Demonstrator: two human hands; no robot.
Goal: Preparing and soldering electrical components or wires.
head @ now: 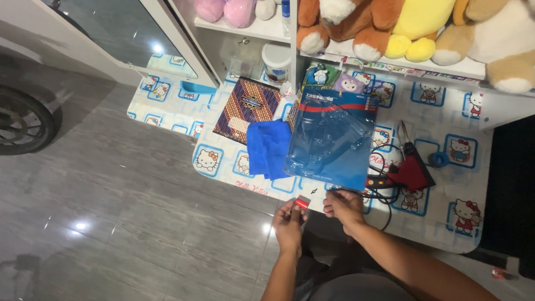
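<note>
Fingers of the left hand (289, 219) pinch a small red piece (301, 203); right hand (344, 204), loosely curled and empty, should steady it near the blue blister pack (331, 136).

A clear plastic blister pack (331, 136) lies mid-mat on the cartoon-printed floor mat (446, 220). A folded blue cloth (269, 147) sits just left, a patterned book (247, 108) behind it. A red corded tool (411, 171) lies to the right.
</note>
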